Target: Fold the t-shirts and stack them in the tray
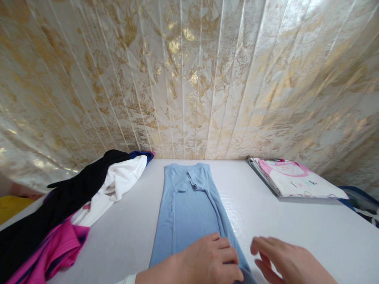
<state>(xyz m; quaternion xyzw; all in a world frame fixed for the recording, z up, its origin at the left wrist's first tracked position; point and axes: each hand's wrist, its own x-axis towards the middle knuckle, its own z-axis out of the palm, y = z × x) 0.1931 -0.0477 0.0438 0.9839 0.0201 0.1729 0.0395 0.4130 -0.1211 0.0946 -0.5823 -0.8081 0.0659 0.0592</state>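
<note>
A light blue T-shirt lies face down along the middle of the table, its sides and sleeves folded inward and its neckline at the far end. My left hand is over the near part of the shirt, its fingers curled onto the cloth by the right edge. The shirt's near end runs out of view, and the fingertips are partly hidden. Just right of the shirt, my right hand hovers above the table with bent fingers apart from the thumb, holding nothing.
On the left lies a loose heap of clothes: black, white and pink. A neat stack of folded shirts sits at the back right of the white table. Behind hangs a gold-patterned curtain.
</note>
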